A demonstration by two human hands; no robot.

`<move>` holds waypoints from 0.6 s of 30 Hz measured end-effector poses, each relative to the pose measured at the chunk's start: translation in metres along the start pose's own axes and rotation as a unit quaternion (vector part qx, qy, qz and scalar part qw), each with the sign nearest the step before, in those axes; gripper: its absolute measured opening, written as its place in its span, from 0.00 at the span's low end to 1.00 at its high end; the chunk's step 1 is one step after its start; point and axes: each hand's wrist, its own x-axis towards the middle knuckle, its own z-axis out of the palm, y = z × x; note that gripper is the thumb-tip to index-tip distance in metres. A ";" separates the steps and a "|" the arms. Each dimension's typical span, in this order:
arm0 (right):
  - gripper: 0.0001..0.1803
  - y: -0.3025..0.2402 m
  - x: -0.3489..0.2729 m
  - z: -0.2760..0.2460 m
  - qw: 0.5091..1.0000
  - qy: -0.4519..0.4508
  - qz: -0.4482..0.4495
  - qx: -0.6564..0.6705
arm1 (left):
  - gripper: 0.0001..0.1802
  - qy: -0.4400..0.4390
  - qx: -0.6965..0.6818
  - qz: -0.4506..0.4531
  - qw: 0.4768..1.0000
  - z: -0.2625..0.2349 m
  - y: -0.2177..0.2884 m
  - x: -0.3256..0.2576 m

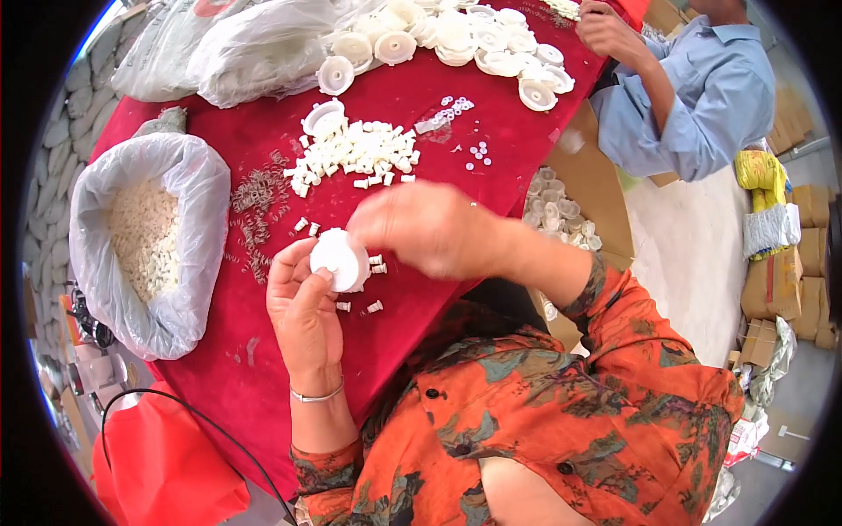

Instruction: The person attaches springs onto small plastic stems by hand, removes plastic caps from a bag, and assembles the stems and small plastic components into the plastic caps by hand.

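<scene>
My left hand (301,309) grips a white round plastic cap (344,263) by its edge, thumb on its face, above the red cloth. Just beside the cap, my right hand (425,226) is smeared by motion; whether its fingers hold anything does not show. A few small white plastic plugs (375,306) lie around and under the held cap. Beyond my hands spreads a pile of the same plugs (360,151), with another white cap (324,117) at its far edge. Loose thin metal springs (256,197) are scattered to the left of that pile.
A bag-lined container (92,237) of small pale pieces stands at left. Many white caps (456,39) are heaped at the back beside plastic bags (263,53). Small clear rings (478,156) lie right of the plugs. A co-worker in a blue shirt (702,96) sits at far right.
</scene>
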 end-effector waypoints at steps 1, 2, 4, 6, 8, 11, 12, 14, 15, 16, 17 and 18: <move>0.11 0.011 0.002 -0.013 0.999 0.009 0.040 -0.018 | 0.19 -0.002 -0.001 -0.001 1.000 0.002 0.001 0.000; 0.11 0.029 0.005 -0.027 0.991 0.059 0.082 -0.083 | 0.19 0.003 0.027 0.014 1.000 0.003 0.002 0.000; 0.10 0.072 0.008 -0.058 0.965 0.111 0.160 -0.177 | 0.18 0.010 0.054 0.030 0.998 0.004 0.003 0.000; 0.09 0.117 0.002 -0.083 0.940 0.075 0.217 -0.252 | 0.18 0.002 0.063 0.037 0.997 0.005 0.000 0.002; 0.08 0.138 0.002 -0.091 0.926 0.035 0.236 -0.292 | 0.17 0.001 0.072 0.041 0.997 0.004 -0.002 0.003; 0.08 0.145 0.005 -0.090 0.913 -0.090 0.287 -0.276 | 0.17 0.017 0.081 0.039 0.996 0.003 0.000 0.003; 0.07 0.144 0.004 -0.091 0.915 -0.101 0.255 -0.295 | 0.17 0.019 0.082 0.039 0.996 0.003 0.002 0.003; 0.08 0.138 0.005 -0.091 0.917 -0.114 0.222 -0.311 | 0.18 0.025 0.080 0.032 0.996 0.001 0.003 0.005; 0.08 0.134 0.006 -0.091 0.913 -0.124 0.212 -0.325 | 0.18 0.027 0.080 0.032 0.996 0.001 0.003 0.004; 0.09 0.131 0.007 -0.092 0.909 -0.134 0.201 -0.339 | 0.17 0.023 0.079 0.031 0.996 0.001 0.002 0.004; 0.09 0.130 0.008 -0.093 0.910 -0.135 0.200 -0.338 | 0.17 0.019 0.077 0.031 0.996 0.001 0.002 0.004; 0.08 0.129 0.008 -0.093 0.909 -0.146 0.188 -0.341 | 0.17 0.021 0.078 0.032 0.996 0.000 0.003 0.004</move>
